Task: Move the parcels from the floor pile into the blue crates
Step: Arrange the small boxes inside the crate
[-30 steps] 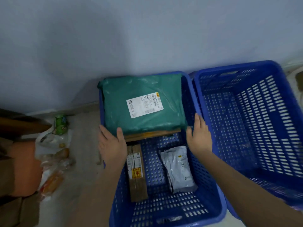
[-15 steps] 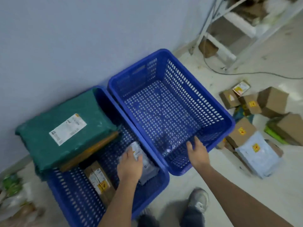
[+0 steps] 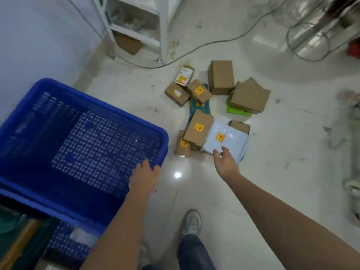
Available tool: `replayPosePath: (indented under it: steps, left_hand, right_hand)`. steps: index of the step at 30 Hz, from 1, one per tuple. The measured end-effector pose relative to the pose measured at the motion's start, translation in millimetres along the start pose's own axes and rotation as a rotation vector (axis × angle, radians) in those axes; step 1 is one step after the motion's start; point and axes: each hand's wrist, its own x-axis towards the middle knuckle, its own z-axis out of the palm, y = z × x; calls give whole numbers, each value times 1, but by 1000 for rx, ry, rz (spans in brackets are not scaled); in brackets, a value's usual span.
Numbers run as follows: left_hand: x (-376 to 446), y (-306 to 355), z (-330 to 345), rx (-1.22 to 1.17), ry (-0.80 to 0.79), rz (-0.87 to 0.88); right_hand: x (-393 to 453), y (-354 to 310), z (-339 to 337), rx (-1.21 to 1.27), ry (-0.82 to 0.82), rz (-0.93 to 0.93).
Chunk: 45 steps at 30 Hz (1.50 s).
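A pile of parcels lies on the white floor: several brown cardboard boxes [image 3: 198,129] with yellow stickers and a pale blue mailer bag [image 3: 227,138]. An empty blue crate [image 3: 163,137] stands at left. A second blue crate [image 3: 64,244] at the bottom left holds a green parcel and a white bag. My right hand [image 3: 224,162] reaches over the near edge of the pale blue mailer, fingers spread, holding nothing. My left hand [image 3: 144,176] hovers by the near right corner of the empty crate, fingers loose.
A white metal shelf frame [image 3: 134,32] stands against the wall at the top. A cable [image 3: 214,42] runs across the floor behind the pile. A green flat packet [image 3: 236,111] lies under a box. My shoe [image 3: 191,221] is on the floor below my hands.
My view has swung right from the crates to the floor pile. My left hand left the filled crate; my right hand moved from the empty crate's rim out to the blue mailer.
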Motion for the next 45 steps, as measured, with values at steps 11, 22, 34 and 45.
replayPosePath:
  steps: [11, 22, 34, 45]
  left_hand:
    - [81, 142, 75, 149, -197, 159]
    - [213, 194, 122, 13, -311, 4]
    - [348, 164, 186, -4, -236, -153]
    - [344, 136, 205, -356, -206, -200]
  right_hand:
    - [89, 77, -60, 147, -9, 218]
    - [204, 54, -12, 334, -195, 331]
    - [322, 58, 85, 264, -338, 350]
    - [331, 66, 109, 297, -260, 189]
